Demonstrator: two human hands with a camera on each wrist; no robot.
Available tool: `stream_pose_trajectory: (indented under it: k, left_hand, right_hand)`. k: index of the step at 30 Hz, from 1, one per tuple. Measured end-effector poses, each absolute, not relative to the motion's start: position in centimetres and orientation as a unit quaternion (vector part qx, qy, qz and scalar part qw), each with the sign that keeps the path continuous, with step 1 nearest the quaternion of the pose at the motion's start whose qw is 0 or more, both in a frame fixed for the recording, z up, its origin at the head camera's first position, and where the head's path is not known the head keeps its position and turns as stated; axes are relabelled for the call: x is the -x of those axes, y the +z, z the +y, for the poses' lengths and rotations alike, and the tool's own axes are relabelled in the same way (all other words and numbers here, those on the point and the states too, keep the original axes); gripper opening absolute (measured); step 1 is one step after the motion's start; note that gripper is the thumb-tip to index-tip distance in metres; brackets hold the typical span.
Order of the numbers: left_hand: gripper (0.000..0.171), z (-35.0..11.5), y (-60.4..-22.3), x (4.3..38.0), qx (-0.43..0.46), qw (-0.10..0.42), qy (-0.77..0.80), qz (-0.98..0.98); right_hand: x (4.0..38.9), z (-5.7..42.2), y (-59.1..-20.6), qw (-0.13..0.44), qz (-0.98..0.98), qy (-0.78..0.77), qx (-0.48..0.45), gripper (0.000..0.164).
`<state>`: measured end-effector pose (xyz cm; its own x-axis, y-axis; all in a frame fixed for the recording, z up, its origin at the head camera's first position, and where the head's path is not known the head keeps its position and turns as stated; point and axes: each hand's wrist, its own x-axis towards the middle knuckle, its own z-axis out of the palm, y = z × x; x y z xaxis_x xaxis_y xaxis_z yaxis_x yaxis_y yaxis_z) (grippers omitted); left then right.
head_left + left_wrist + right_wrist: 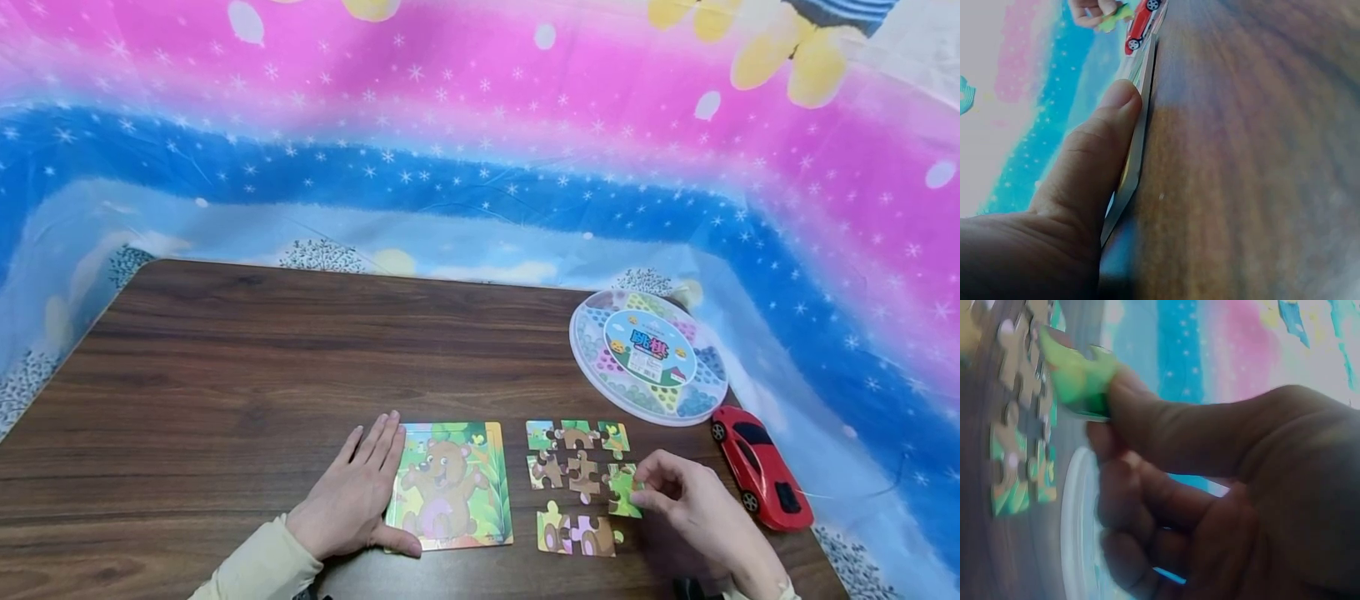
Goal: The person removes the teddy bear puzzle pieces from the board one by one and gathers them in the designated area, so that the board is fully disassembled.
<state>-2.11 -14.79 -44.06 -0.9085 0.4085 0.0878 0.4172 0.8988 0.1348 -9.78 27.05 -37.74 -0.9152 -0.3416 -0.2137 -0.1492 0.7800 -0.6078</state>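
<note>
My left hand [352, 493] lies with straight fingers over the left edge of a square bear picture board [450, 492]. In the left wrist view its thumb [1091, 147] presses along the board's side. Between thumb and curled index finger, my right hand [693, 508] pinches a green jigsaw piece [622, 490]. The right wrist view shows that piece raised off the table, its other fingers curled below. Several loose jigsaw pieces [582, 475] lie in rough rows to the right of the board, just left of the right hand.
A round, clear-lidded Chinese checkers set [648, 354] lies at the back right of the brown wooden table [262, 367]. Close to the right edge stands a red toy car [761, 468]. A pink and blue patterned cloth [465, 167] hangs behind the table.
</note>
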Motion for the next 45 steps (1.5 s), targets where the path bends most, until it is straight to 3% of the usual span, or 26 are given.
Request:
stream_pose_trajectory:
  k: [8,45]
  left_hand:
    - [0.131,-14.9,-44.0,2.3,0.211,0.018,-0.078,-0.974]
    - [0.13,-15.0,-44.1,2.4,0.207,0.017,-0.077,-0.975]
  right_hand:
    - [10.2,28.2,-39.0,0.258,0.892,-0.325,0.177,0.019]
    - [10.3,27.6,-40.5,0.25,0.931,-0.236,0.125,0.018]
